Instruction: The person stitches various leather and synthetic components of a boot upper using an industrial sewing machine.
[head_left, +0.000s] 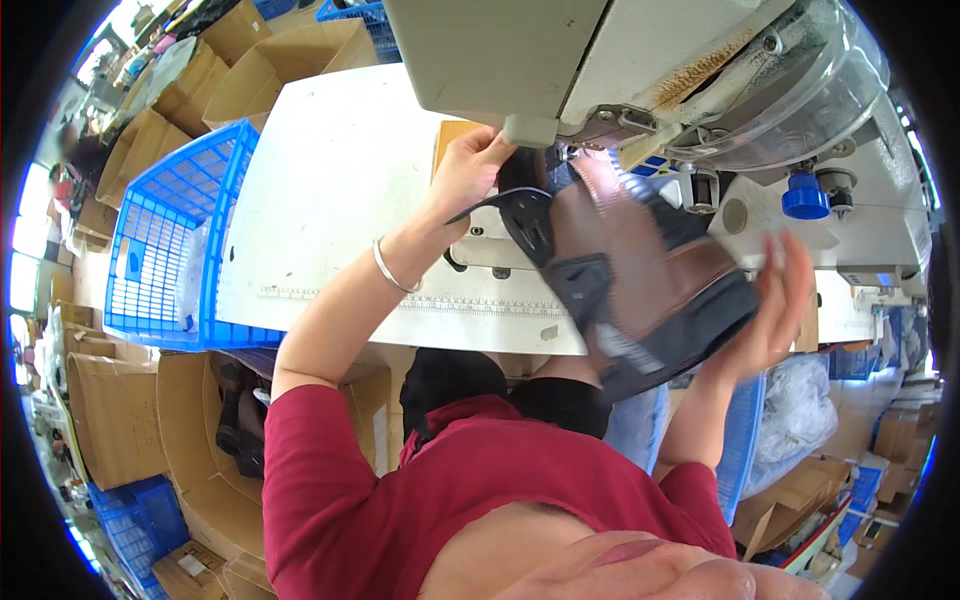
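A brown and black leather shoe upper (pixel 625 255) hangs tilted under the sewing machine's head (pixel 500 60), its lower part smeared by motion. My left hand (pixel 468 172) is closed in a pinch on the strap end of the upper, close against the machine. A loose black flap sticks out beside that wrist. At the other side, my right hand (pixel 770 310) is blurred, its fingers stretched out alongside the upper's black edge. Whether the right palm touches the leather cannot be made out. The needle area is mostly hidden behind the machine head.
The white worktable (pixel 330 200) carries a printed ruler strip along its near edge. A blue plastic crate (pixel 165 255) stands at the left. Below it, a cardboard box (pixel 195 440) holds dark shoe pieces. Clear plastic bags (pixel 795 405) lie at the lower right.
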